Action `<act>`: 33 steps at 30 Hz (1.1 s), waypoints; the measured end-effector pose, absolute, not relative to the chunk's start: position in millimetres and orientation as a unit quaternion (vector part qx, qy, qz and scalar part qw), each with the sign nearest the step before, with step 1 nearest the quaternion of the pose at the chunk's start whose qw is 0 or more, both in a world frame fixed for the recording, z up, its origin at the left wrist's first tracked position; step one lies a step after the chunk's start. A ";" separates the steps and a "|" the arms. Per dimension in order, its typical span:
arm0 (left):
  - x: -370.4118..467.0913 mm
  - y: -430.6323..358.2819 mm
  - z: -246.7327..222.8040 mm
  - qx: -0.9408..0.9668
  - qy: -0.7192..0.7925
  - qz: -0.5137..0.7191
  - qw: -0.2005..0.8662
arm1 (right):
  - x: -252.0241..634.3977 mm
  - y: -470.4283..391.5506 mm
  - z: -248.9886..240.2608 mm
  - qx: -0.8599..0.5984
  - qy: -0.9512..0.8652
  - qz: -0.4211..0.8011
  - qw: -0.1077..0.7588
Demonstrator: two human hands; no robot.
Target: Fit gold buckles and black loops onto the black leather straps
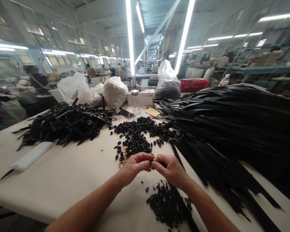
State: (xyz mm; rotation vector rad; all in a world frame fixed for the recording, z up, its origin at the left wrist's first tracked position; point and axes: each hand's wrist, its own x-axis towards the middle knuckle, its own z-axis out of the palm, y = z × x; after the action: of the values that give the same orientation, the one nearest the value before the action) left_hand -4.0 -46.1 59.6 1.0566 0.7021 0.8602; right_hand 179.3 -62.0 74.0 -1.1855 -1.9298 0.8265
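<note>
My left hand [137, 164] and my right hand [169, 168] meet fingertip to fingertip above the table. Both are closed in a pinch on a small black piece [151, 160], mostly hidden by the fingers; its exact kind I cannot make out. Just beyond them spreads a heap of small black strap loops [139, 140]. A few gold buckles [122, 158] lie by my left hand. Below the hands is a pile of tiny black pieces [166, 204]. A long black strap [177, 156] passes under my right hand and forearm.
Black straps with gold buckles [70, 124] are heaped at left, near a white power bank-like case [32, 156]. Long black straps [222, 119] cover the right. Behind stand filled plastic bags [114, 93], a jar [135, 100], a phone [126, 113] and a red basket [193, 85].
</note>
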 end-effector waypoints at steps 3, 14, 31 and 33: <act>-6.8 -42.7 59.6 0.451 0.324 0.392 0.733 | 179.7 -60.8 74.0 -0.449 -0.760 0.325 0.341; -10.4 -38.0 59.8 0.496 0.409 0.289 0.709 | 188.5 -58.9 71.0 -0.459 -0.845 0.011 0.275; 5.8 -43.5 48.7 0.407 0.357 0.455 0.707 | 166.6 -58.8 60.1 -0.439 -0.710 0.301 0.461; 7.1 -44.5 49.5 0.442 0.369 0.454 0.680 | 162.8 -59.2 57.4 -0.425 -0.669 0.357 0.495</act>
State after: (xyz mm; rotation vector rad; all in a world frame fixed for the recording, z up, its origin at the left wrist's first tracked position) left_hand 7.1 -44.5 49.5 0.9923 0.8292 1.0183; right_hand 162.8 -59.2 57.4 -1.0295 -1.6224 0.8643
